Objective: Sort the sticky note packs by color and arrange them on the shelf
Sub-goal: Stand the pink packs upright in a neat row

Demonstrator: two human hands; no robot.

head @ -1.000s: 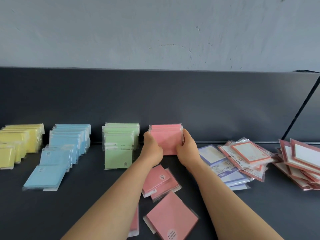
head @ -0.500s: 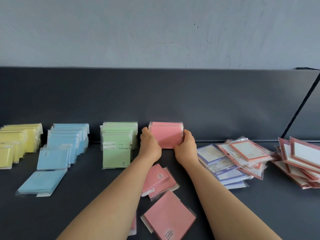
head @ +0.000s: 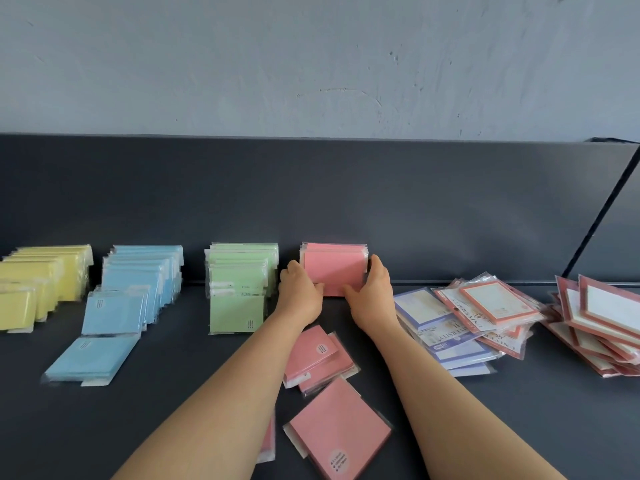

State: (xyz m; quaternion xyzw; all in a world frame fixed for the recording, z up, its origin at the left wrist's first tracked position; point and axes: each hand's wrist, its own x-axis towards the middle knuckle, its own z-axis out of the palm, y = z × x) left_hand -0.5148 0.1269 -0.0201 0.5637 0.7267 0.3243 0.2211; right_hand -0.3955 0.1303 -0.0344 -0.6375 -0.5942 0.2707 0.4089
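Observation:
A bundle of pink sticky note packs [head: 334, 266] stands upright against the dark back panel of the shelf [head: 450, 220]. My left hand [head: 300, 296] grips its left side and my right hand [head: 372, 294] grips its right side. Loose pink packs [head: 317, 355] lie flat between my forearms, with a larger pink pack [head: 339, 434] nearer me. To the left stand rows of green packs [head: 239, 289], blue packs [head: 138, 285] and yellow packs [head: 41, 282].
A heap of purple- and red-bordered note packs [head: 467, 320] lies right of my right hand. Another stack of red-bordered packs [head: 602, 320] sits at the far right. Two blue packs [head: 93, 356] lie flat in front of the blue row.
Both hands have pushed the pink bundle back toward the panel and stood it more upright. Other stacks have not moved.

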